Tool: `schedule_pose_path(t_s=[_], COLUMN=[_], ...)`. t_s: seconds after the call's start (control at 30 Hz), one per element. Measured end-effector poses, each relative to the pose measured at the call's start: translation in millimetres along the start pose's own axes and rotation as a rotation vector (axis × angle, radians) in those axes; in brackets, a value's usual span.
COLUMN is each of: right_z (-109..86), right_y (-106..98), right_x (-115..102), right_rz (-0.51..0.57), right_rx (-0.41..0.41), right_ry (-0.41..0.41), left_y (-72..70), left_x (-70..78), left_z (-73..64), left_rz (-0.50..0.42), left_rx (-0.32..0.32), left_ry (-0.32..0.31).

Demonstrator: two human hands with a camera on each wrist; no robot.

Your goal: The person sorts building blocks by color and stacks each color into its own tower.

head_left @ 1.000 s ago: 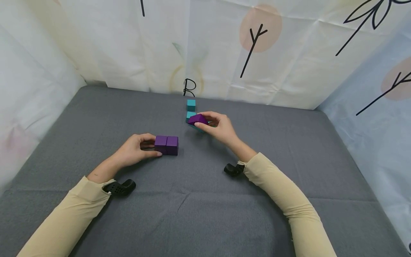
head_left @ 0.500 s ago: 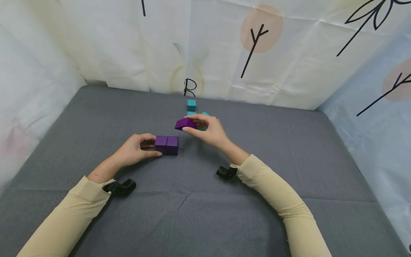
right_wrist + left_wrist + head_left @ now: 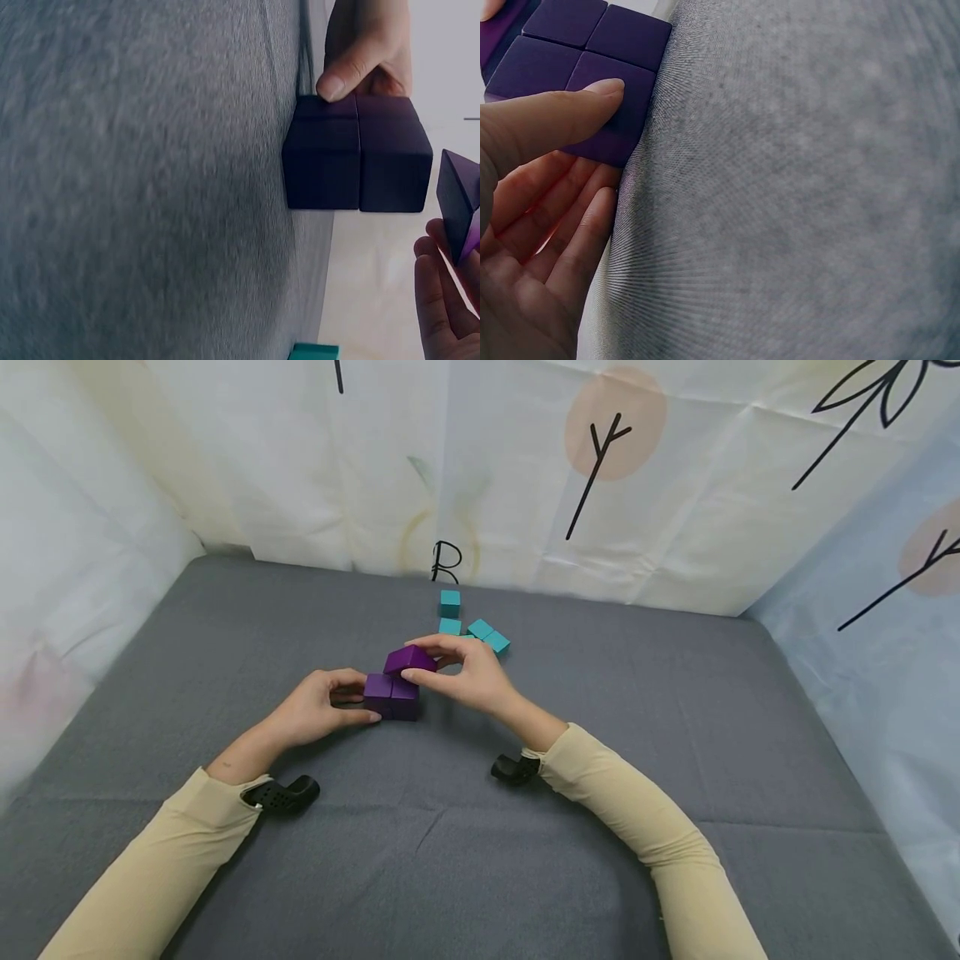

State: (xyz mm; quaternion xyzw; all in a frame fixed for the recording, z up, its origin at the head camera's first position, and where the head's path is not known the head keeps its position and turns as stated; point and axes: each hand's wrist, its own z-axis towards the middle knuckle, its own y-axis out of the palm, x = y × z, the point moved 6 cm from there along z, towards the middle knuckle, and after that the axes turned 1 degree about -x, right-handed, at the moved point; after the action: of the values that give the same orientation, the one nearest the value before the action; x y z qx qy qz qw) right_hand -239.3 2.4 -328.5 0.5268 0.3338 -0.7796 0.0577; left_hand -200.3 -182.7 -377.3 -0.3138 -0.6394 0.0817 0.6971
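Note:
My left hand [image 3: 311, 710] grips the left side of a two-by-two stack of purple cubes [image 3: 391, 703] standing on the table. In the left wrist view its thumb [image 3: 585, 111] presses on a cube's face, with the other fingers behind. Just above the stack, my right hand [image 3: 474, 678] pinches a purple triangular block [image 3: 407, 658] between thumb and fingers. In the right wrist view this triangular block [image 3: 457, 202] is apart from the stacked cubes [image 3: 358, 165], with a gap between them.
Behind the right hand lie several teal blocks: one cube [image 3: 450, 602] at the back, another [image 3: 450, 627] in front of it, and an angled pair [image 3: 489, 637] to the right. Grey cloth [image 3: 525, 860] covers the table, and a printed white curtain [image 3: 510, 468] hangs behind.
My right hand has carried the triangular block left and toward me, from over the teal blocks to above the purple stack. The left hand has kept its hold in place.

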Motion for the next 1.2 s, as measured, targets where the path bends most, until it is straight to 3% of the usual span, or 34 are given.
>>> schedule_pose_path(t_s=[0.5, 0.87, 1.2], right_z=[1.2, -1.5, -2.6], right_y=[13.5, 22.3, 25.2], right_x=[-8.6, -4.6, -3.6], right_rz=[0.010, -0.035, -0.067], right_rx=[-0.043, -0.065, -0.072], right_ry=[-0.027, -0.029, -0.010], left_y=[0.1, 0.1, 0.3], left_x=[0.5, -0.2, -0.9], left_z=[-0.7, -0.4, -0.5], left_rz=[0.015, 0.004, 0.015], left_rx=[-0.003, 0.003, 0.000], left_ry=[-0.014, 0.046, 0.025])
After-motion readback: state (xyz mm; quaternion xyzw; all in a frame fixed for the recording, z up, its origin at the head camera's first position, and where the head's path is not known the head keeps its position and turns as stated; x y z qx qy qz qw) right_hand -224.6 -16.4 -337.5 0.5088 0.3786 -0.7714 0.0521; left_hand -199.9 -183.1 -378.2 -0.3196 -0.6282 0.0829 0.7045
